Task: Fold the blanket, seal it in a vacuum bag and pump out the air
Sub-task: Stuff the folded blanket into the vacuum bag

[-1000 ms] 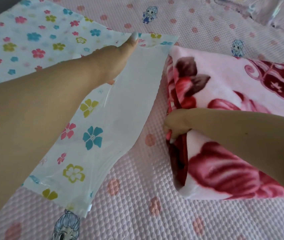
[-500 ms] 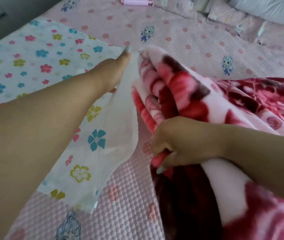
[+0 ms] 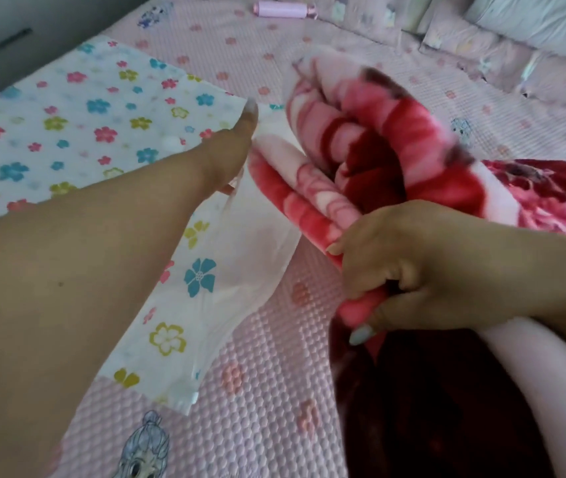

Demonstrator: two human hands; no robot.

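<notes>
Folded blanket [image 3: 371, 157] lifted off the bed [image 3: 268, 391], long axis running from near right toward the far left, folded end pointing at the bag [image 3: 109, 132] mouth. Right hand [image 3: 398, 270] clenched on blanket's near edge. Left hand [image 3: 230, 157] pinching bag's rim, just beside the blanket.

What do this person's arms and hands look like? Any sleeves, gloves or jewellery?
Both forearms are bare as far as the picture reaches: no sleeves, gloves, watch or bracelets show. No rings can be seen on the left hand or the right hand. The nails are long; the right thumbnail is painted pale blue, and the left one looks pale too, though blurred.
</notes>
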